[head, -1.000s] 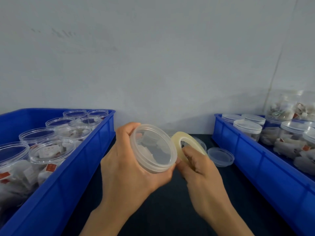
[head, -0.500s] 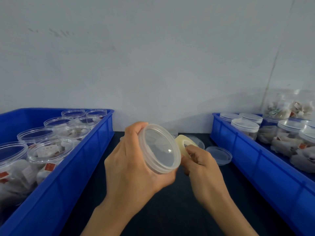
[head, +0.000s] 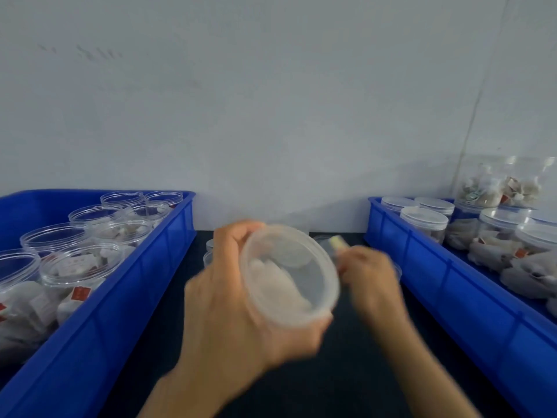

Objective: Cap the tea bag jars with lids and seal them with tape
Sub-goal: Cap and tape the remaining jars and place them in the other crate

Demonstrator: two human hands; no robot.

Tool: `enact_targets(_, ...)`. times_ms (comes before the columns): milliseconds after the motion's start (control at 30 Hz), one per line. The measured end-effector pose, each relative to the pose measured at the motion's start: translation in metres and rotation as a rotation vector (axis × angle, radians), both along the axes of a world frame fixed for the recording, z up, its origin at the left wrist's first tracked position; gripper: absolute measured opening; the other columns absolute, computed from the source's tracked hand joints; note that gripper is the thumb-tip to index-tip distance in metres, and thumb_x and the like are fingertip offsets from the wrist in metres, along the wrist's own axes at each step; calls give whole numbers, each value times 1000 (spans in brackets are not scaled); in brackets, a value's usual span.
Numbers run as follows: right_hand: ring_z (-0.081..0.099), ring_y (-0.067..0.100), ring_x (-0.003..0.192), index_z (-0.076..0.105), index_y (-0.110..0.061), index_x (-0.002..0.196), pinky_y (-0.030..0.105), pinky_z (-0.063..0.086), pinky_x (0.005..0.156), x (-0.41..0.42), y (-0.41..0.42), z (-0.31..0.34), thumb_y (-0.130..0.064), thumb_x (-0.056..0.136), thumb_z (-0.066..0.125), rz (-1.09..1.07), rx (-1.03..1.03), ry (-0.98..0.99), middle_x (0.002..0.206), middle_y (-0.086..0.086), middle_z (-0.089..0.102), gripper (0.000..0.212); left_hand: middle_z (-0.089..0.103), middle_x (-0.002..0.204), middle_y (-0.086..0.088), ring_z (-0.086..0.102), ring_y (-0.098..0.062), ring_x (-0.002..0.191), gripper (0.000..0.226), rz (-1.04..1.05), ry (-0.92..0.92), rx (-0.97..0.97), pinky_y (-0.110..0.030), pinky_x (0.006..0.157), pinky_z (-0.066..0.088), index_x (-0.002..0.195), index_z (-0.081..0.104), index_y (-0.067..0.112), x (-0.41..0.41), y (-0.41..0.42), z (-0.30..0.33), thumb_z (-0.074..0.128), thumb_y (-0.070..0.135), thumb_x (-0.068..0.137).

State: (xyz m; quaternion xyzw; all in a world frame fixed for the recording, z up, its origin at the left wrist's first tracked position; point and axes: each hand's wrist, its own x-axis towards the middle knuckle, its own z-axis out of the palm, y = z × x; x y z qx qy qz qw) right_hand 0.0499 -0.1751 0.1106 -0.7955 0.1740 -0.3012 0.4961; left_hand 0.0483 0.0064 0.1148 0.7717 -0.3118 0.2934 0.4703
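Jar (head: 289, 276): being held up over the dark table (head: 346, 372), midway between the two blue bins, tipped on its side with the lidded end facing the camera; probably turned so the lid seam is open to taping.
Left hand (head: 229, 306): gripping the jar from left of it, fingers and thumb curled round its wall, likely steadying and rotating it.
Right hand (head: 369, 276): sitting just right of the jar, fingers curled, pinching a yellowish tape roll (head: 337, 242) of which only an edge is showing; blurred, so whether tape is touching the jar cannot be told.
Jar's look: clear plastic, pale tea bags showing through, translucent lid (head: 291, 273) already seated; motion-smeared.
Left bin (head: 99, 312): left of the jar, holding open uncapped jars (head: 81, 263) of tea bags, waiting.
Right bin (head: 452, 285): right of the jar, holding capped jars (head: 423, 220), probably finished.
Step in hand: sealing this lid, judging by the grip.
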Motion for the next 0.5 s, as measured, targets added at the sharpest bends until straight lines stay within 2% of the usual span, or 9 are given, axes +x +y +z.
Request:
enact_targets(67, 46, 27, 67, 54, -3, 71, 39, 40, 64, -4, -39, 16, -31, 97, 49, -188, 39, -77, 64, 8, 50, 39, 59, 112, 30, 63, 7, 90, 90, -95, 10, -11, -16, 65, 53, 114, 43, 43, -11, 1, -5, 78, 63, 34)
enact_targets(133, 42, 23, 64, 51, 0, 77, 39, 37, 63, -11, -58, 14, -33, 96, 46, -238, -100, -107, 66, 8, 48, 38, 57, 111, 29, 58, 9, 94, 91, -43, -16, 7, -17, 69, 53, 116, 41, 40, -5, 1, -6, 78, 63, 35)
enact_targets(200, 41, 22, 62, 52, -2, 79, 38, 35, 60, -15, -54, -2, -34, 97, 43, -179, -173, -61, 66, 8, 47, 38, 59, 104, 23, 59, 3, 92, 98, 26, -12, 8, -28, 71, 55, 119, 43, 31, 8, -1, 0, 85, 61, 35)
enact_targets(267, 39, 20, 60, 52, -2, 77, 37, 33, 59, -14, -41, -14, -34, 97, 43, -72, -183, -61, 63, 5, 44, 38, 56, 102, 22, 57, 4, 89, 99, 71, -16, -8, -31, 70, 54, 120, 44, 22, 21, 0, 6, 86, 55, 37)
enact_targets(400, 36, 17, 59, 51, 3, 79, 35, 30, 58, -7, -33, -11, -32, 96, 43, 6, -225, -103, 64, 7, 42, 40, 53, 104, 24, 56, 1, 88, 96, 91, 21, 19, -38, 75, 54, 120, 42, 25, 29, -5, -4, 83, 56, 40)
enact_targets(500, 34, 14, 57, 47, 0, 75, 33, 29, 55, -6, -25, -15, -36, 94, 45, 64, -197, -129, 63, 5, 40, 41, 54, 103, 21, 57, -2, 88, 96, 90, 27, 8, -40, 76, 55, 121, 41, 25, 31, -6, -10, 82, 57, 40)
